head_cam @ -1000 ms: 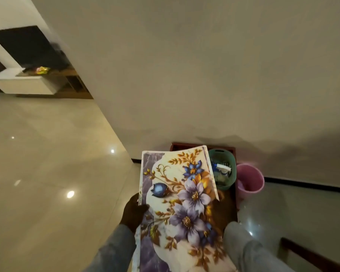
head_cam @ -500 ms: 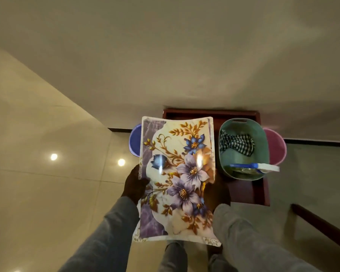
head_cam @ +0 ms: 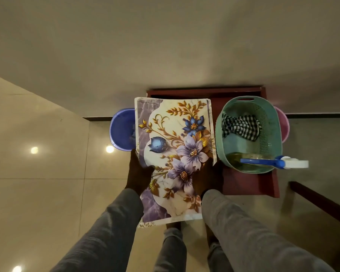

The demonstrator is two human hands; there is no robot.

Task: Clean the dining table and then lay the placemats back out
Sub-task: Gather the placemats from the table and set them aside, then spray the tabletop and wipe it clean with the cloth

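gripping floral placemats (head_cam: 175,152), both hands

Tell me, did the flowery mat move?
Cannot tell; the camera swung. Both hands hold the mat over the red stool, beside the green basket.

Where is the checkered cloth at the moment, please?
In the head view, right of centre: the checkered cloth lies inside the green basket, beside the held placemats.

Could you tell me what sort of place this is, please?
Probably a room in a home: a glossy beige tiled floor, a dark red wooden stool by a plain wall bearing a teal plastic basket of cleaning things, and floral placemats in both hands.
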